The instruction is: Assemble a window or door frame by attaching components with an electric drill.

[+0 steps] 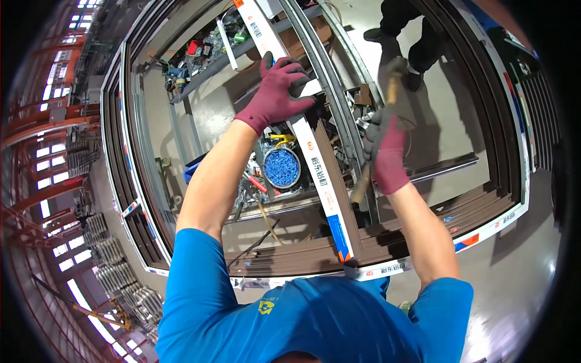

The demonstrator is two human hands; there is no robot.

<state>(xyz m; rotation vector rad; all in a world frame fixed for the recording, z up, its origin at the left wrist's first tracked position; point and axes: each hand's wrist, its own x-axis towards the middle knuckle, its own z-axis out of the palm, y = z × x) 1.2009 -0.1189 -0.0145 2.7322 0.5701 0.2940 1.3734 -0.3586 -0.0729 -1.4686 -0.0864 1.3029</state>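
Note:
My left hand [275, 94], in a maroon glove with dark fingertips, lies over a long brown frame bar wrapped in white film [318, 163]. Its fingers are spread. A short white piece [310, 88] sits beside those fingers, across the bar. To the right, my right hand [387, 148], gloved the same way, is closed around the wooden handle of a hammer [392, 91]. Motion blurs the dark hammer head, which points away from me above the frame opening. Both hands are over a large brown frame [290, 260] with white film along its outer edges.
Below the bar stand a round tub of small blue pieces [282, 167] and a yellow-handled tool [282, 139]. A cordless drill [177, 78] and a red box [194, 47] lie farther left. Another person's dark-clad legs [423, 48] are at the far right.

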